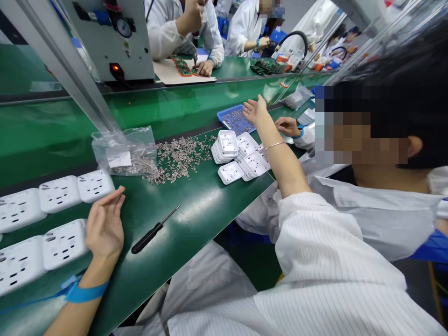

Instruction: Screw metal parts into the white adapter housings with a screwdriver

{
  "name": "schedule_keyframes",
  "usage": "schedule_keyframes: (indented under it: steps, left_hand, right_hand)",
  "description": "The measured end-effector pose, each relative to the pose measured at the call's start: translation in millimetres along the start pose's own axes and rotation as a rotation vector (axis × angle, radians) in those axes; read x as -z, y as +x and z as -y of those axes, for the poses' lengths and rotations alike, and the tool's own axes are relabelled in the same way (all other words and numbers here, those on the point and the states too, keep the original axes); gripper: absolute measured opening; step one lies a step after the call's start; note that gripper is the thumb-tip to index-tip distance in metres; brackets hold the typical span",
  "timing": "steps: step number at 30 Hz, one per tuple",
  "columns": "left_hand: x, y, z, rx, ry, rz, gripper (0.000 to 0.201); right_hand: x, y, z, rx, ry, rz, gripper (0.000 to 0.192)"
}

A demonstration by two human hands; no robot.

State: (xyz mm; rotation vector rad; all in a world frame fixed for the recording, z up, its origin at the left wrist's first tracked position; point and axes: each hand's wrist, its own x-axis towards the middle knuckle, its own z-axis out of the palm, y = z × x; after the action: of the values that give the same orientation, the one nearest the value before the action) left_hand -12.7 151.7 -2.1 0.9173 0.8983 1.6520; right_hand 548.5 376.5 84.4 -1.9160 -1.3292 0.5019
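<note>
White socket plates (66, 242) in two rows, slotted faces up, left of the screwdriver (150, 237). Screwdriver lies on the green bench (196, 210), black handle toward the wearer, shaft angled away to the right.

Left hand (105, 226) between plates and screwdriver, nearest the plates. Fingers together, slightly bent, grip loose and half open, palm side bare; contact with the plate edges cannot be told. Blue strap (87, 293) round the wrist.

Right hand (256, 112) stretched well beyond the screwdriver, to its right, at the blue tray (221, 115). Fingers spread, grip wide. Whether they touch the tray or the small metal parts in it, cannot tell. Thin bangle (275, 145) on the forearm.

Beyond the screwdriver: loose heap of small metal pieces (182, 158), spread out beside a clear plastic bag (142, 147) holding more. Right of the heap, farther off than the screwdriver: stacked white plates (228, 140), several piles close together. Past these, a co-worker's hand (287, 126), blue-banded at the wrist, near the tray.
</note>
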Motion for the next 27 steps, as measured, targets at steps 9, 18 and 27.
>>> schedule_keyframes:
  steps: [9, 18, 27]
  left_hand:
    - [-0.9, -0.1, -2.0, 0.028, 0.029, -0.028, 0.026]
    - [0.7, 0.7, 0.3, 0.028, 0.045, -0.053, 0.026]
    - [-3.2, -0.2, -4.6, 0.058, 0.077, -0.054, 0.024]
  right_hand:
    - [12.6, -16.9, 19.2, -0.32, 0.335, 0.118, 0.083]
    - [-3.9, -14.6, -1.9, -0.239, -0.131, 0.023, 0.05]
    - [-18.3, -7.6, -34.1, -0.213, -0.308, 0.101, 0.027]
